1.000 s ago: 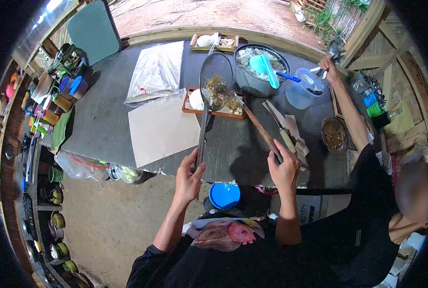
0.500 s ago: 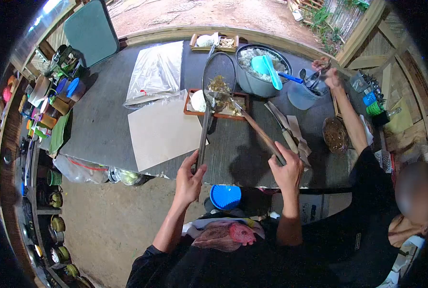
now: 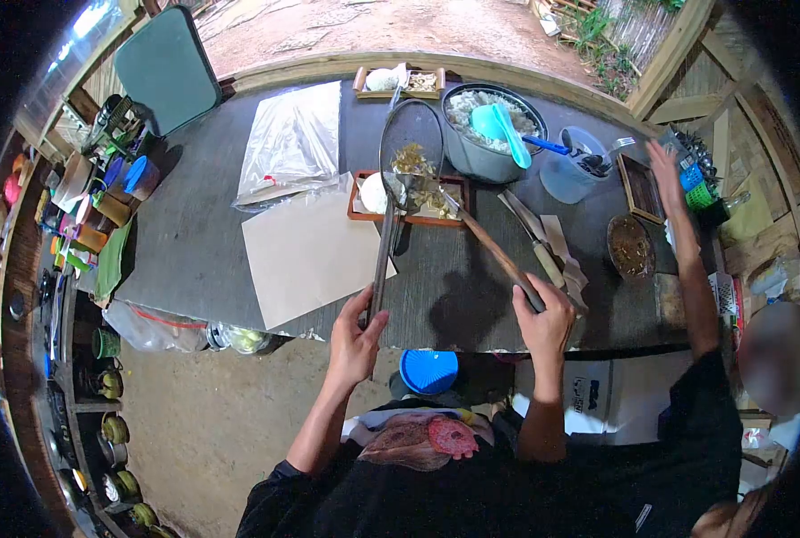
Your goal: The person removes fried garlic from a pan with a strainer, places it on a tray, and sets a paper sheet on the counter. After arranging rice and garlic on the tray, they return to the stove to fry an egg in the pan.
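Observation:
My left hand (image 3: 358, 341) is closed around the handle of a mesh strainer (image 3: 384, 255), its round basket reaching over a small wooden tray (image 3: 358, 214). Shredded greenish-brown food (image 3: 412, 160) lies in the strainer. In my right hand (image 3: 544, 320) is a long-handled spatula (image 3: 492, 240) with a wooden shaft. Its metal end overlaps the strainer and the food in this view. On the tray, a white rice mound (image 3: 373, 192) sits at the left and pale chopped food (image 3: 442, 206) at the right, partly hidden by the strainer.
Behind the tray stand a rice pot (image 3: 485, 161) with a turquoise scoop (image 3: 497, 124) and a second filled tray (image 3: 437, 93). Brown paper (image 3: 306, 260) and plastic bags (image 3: 297, 130) lie left. A knife (image 3: 543, 255), a cutlery tub (image 3: 566, 186) and another person's hand (image 3: 667, 175) are to the right.
The other person's hand has moved right, away from the cutlery tub towards the cutlery rack. My hands, strainer and spatula stay nearly in place over the tray.

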A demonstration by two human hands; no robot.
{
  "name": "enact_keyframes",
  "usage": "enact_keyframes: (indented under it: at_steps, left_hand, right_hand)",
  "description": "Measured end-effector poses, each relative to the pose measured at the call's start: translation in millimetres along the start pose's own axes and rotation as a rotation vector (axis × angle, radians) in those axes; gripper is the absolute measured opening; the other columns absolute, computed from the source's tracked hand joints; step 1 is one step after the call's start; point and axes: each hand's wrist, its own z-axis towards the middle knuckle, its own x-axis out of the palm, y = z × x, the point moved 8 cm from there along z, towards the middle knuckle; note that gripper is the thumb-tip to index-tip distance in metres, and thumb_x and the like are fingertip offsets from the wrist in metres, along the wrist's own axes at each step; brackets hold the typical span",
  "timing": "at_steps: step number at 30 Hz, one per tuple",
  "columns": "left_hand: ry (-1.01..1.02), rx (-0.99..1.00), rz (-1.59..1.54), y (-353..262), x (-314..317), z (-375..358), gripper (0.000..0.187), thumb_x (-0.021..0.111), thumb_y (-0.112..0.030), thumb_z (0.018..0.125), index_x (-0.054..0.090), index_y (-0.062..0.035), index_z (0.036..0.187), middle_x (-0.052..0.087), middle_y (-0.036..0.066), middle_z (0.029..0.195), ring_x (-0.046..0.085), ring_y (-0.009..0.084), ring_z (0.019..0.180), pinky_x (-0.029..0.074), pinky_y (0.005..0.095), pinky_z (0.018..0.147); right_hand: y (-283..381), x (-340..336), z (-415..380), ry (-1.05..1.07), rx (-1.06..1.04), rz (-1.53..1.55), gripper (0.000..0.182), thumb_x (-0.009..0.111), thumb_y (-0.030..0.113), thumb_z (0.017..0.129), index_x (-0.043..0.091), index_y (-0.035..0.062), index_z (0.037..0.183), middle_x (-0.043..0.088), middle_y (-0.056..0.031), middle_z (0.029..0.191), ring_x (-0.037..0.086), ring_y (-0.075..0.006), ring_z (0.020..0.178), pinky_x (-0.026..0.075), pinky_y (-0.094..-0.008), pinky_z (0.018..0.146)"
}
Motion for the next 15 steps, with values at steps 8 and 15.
enact_keyframes:
  at_steps: [8,15]
  left_hand:
    - [0.037,-0.077,-0.010,1.3,-4.8,2.4,0.047,0.058,-0.011,0.086,0.044,0.0035,0.129,0.053,0.007,0.100,0.047,0.0086,0.066,0.040,0.0232,0.056]
    - [0.022,0.145,0.061,-4.2,-8.1,8.1,0.046,0.056,-0.008,0.086,0.043,0.0061,0.128,0.052,0.011,0.102,0.049,0.0148,0.091,0.041,0.0262,0.079]
  right_hand:
    - [-5.9,-1.4,-5.9,-0.009,0.074,0.011,0.025,0.071,0.018,0.072,0.067,0.0028,0.092,0.065,-0.0158,0.081,0.063,-0.0322,0.075,0.048,-0.0386,0.067]
    - [2.5,0.2,-7.2,-0.056,-0.019,-0.036,0.026,0.070,0.019,0.075,0.066,0.0035,0.096,0.065,-0.0148,0.082,0.063,-0.0325,0.075,0.048,-0.0393,0.066]
